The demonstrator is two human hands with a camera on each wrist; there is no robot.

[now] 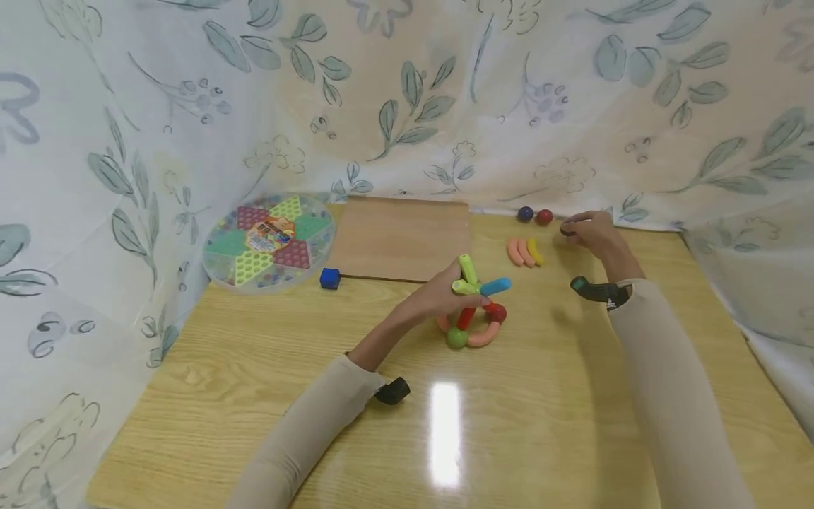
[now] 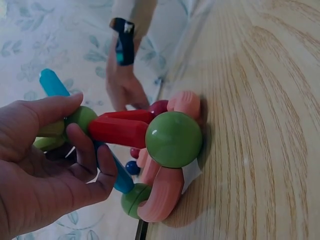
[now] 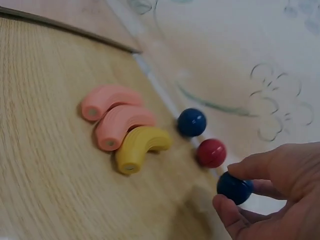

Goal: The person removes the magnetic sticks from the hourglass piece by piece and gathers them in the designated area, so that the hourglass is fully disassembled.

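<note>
My left hand [image 1: 441, 295] grips a construction of magnetic rods and balls near its upper green ball [image 2: 83, 118]. Red rods [image 2: 120, 131] and a blue rod lead down from there to a base of balls, including a green ball [image 2: 174, 139], joined by curved pink pieces [image 2: 164, 195]. Light-green rods [image 1: 467, 268] and a blue rod [image 1: 496, 286] stick out at the top. At the back right, my right hand [image 1: 596, 232] pinches a dark blue ball [image 3: 234, 188] between thumb and fingertips. Beside it are a red ball [image 3: 211, 153] and another blue ball [image 3: 192, 122].
Two pink curved pieces [image 3: 112, 101] and a yellow one [image 3: 141, 149] lie side by side. A wooden board [image 1: 400, 237] lies at the back, with a blue cube [image 1: 329, 278] by its corner. Left of it is a round game board [image 1: 213, 265]. Patterned cloth [image 1: 407, 92] hangs behind.
</note>
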